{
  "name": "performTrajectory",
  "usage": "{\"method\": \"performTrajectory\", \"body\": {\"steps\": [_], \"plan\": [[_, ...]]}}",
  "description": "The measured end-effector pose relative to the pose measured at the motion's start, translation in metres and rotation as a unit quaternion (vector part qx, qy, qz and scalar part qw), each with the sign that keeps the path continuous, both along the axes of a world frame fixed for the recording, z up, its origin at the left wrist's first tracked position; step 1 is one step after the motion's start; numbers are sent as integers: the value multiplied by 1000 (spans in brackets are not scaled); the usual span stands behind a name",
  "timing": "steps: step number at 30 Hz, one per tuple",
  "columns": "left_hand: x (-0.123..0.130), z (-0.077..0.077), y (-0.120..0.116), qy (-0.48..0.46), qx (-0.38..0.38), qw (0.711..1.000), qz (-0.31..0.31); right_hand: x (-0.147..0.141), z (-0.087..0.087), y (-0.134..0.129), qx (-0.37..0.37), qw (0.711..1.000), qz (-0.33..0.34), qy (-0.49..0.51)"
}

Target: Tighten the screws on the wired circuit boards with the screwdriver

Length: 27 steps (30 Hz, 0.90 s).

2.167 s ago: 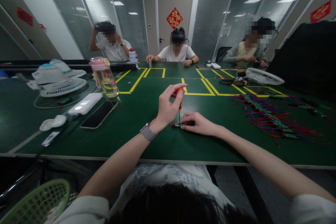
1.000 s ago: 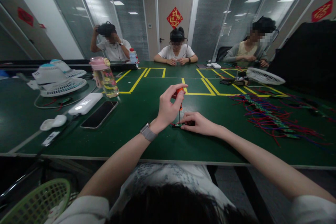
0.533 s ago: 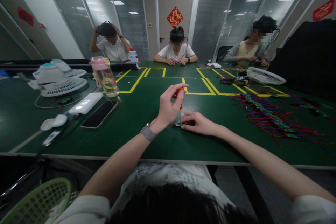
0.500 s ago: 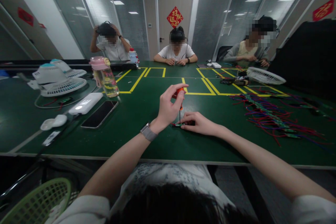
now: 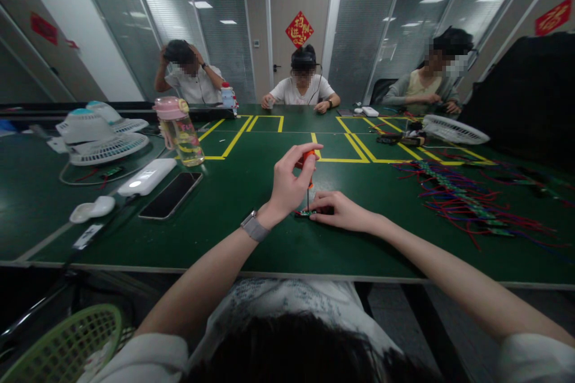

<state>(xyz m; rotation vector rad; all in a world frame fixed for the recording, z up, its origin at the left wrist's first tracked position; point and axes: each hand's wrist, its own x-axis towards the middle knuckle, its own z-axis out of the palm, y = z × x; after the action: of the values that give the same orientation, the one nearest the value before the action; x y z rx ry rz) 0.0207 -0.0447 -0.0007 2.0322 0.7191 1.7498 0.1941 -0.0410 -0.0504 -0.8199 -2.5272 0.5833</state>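
My left hand (image 5: 291,176) is closed around the orange handle of a screwdriver (image 5: 308,158), which stands upright with its shaft pointing down. The screwdriver's tip meets a small green circuit board (image 5: 304,213) on the table in front of me. From the right, my right hand (image 5: 336,210) pinches the board's edge with its fingers and keeps it flat on the tabletop. The fingers hide the right part of the board. A pile of similar boards with red and blue wires (image 5: 467,194) lies further to the right.
On the left are a phone (image 5: 171,195), a white power bank (image 5: 147,178), a pink-lidded bottle (image 5: 179,131) and white fans (image 5: 103,137). Yellow tape (image 5: 236,139) marks the green table. Another fan (image 5: 456,129) lies at right. Several people sit opposite. A green basket (image 5: 67,341) stands below left.
My hands, the screwdriver and the board look unmoved. Across the table, the middle person's hands have moved apart, one now holding a small clear object.
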Motion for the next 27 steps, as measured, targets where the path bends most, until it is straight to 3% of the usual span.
{"method": "performTrajectory", "body": {"steps": [27], "plan": [[0, 0, 1, -9, -10, 1000, 3, 1, -1, 0, -3, 1000, -1, 0]]}}
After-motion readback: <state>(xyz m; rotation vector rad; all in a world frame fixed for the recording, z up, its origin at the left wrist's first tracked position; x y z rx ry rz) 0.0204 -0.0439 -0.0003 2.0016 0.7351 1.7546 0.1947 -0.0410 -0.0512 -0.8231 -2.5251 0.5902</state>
